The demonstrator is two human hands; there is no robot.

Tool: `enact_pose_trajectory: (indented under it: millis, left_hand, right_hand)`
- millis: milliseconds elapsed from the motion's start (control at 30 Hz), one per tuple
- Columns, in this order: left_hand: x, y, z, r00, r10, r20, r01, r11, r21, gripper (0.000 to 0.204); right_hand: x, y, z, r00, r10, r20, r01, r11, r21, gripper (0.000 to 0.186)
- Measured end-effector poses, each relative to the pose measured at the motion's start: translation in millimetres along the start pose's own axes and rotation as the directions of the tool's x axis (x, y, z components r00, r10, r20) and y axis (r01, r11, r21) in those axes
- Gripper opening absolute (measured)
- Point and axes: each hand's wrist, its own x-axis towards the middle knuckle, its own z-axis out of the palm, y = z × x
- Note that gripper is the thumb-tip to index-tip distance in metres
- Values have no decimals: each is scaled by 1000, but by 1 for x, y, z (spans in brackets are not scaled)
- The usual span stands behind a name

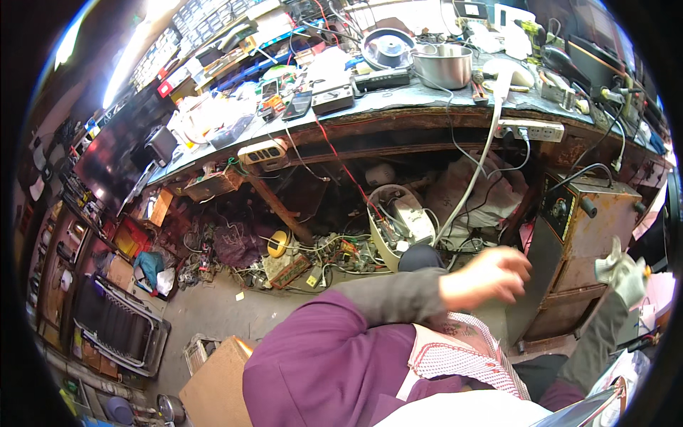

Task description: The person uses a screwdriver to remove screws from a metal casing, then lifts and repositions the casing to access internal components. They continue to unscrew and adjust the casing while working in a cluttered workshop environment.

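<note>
My left hand (pixel 487 276) is bare and somewhat blurred. It reaches to the right above my lap, fingers loosely bent and apart, with nothing visible in them. At the far right my right hand (pixel 625 279) is raised in a pale grey-white work glove, its fingers spread. A small orange spot shows at its outer edge, too small to make out. Nearest to this hand stands a rusty metal cabinet-like box (pixel 594 220) with dark knobs. A red-and-white checked cloth (pixel 462 356) hangs over my front, below the left hand.
A cluttered workbench (pixel 398 107) runs across ahead, carrying a steel pot (pixel 445 65), a black-and-silver device (pixel 332 96) and many tools. A power strip (pixel 530 130) is fixed to its edge. Beneath lie a white bin (pixel 380 242) and tangled cables. A cardboard box (pixel 217 381) stands behind left.
</note>
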Motion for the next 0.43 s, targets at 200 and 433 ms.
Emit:
enact_pose_trajectory:
  millis: [200, 433]
  left_hand:
    - [-28, 228, -274, 347, 903, -251, -212, 337, 917, 32]
    - [-9, 374, -427, 416, 673, -611, 836, -19, 548, 98]
  right_hand:
    - [-28, 166, 15, 417, 542, 730, -828, -106, 551, 41]
    - [-40, 190, 12, 149, 681, 717, -823, -316, 472, 54]
